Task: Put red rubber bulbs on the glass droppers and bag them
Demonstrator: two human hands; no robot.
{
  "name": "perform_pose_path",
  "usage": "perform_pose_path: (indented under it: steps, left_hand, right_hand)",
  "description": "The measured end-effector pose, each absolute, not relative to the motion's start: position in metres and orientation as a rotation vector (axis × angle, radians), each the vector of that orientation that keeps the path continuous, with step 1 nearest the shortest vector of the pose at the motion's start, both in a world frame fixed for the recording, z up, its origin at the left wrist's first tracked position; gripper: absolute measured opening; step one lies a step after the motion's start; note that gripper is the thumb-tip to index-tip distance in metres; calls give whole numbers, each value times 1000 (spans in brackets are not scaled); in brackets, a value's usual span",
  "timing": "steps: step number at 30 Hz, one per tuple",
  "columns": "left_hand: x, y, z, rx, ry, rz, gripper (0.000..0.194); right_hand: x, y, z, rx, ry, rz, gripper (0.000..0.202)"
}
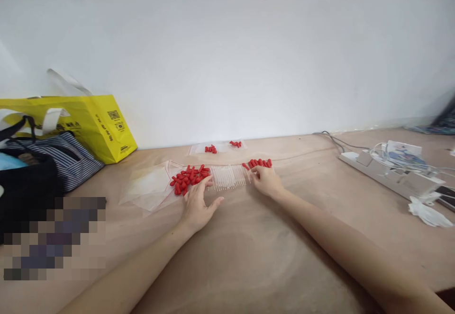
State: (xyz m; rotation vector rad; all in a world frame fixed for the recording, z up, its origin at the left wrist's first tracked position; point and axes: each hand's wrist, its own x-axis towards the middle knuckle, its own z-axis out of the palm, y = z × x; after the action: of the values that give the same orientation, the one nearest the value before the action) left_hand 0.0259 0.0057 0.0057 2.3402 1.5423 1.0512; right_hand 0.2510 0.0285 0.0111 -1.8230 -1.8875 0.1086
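My left hand (pixel 199 206) is spread over the table, its fingertips beside a pile of small red teardrop-shaped pieces (pixel 190 176) that look like limp balloons. These lie at the mouth of a clear zip bag (pixel 156 200). Between my hands, thin white sticks (pixel 227 176) are laid side by side in a row. At the row's right end, my right hand (pixel 265 180) has thumb and fingers pinched together; what is between them is hidden. Several red pieces (pixel 261 163) sit in a line just beyond the right fingers.
Near the wall, another clear bag (pixel 222 148) bears two small red clusters. A yellow shopping bag (pixel 103 129), a striped pouch (pixel 76 157) and a black bag (pixel 31 195) stand at left. A power strip (pixel 384 174) with cables and a crumpled tissue (pixel 430 212) lie at right.
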Motion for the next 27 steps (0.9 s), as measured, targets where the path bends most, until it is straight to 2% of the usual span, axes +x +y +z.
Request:
perform_pose_path:
  steps: [3,10,16,19,27]
  left_hand:
    - [25,8,5,2311,1611,1072,46]
    - [18,18,5,2229,1912,1233,45]
    - [9,28,10,2298,2156,1027,20]
    - [4,31,9,2390,2179,942,18]
    - [4,52,15,2653,2051,975,18]
  right_hand:
    - [248,46,14,-2023,-1729,61,22]
    - [233,67,8,-2156,-1721,19,26]
    - [234,69,9,-2166,-1732,26,28]
    - [234,69,11,-2175,-1747,58,23]
    - [232,74,13,-2214,-1754,109,21]
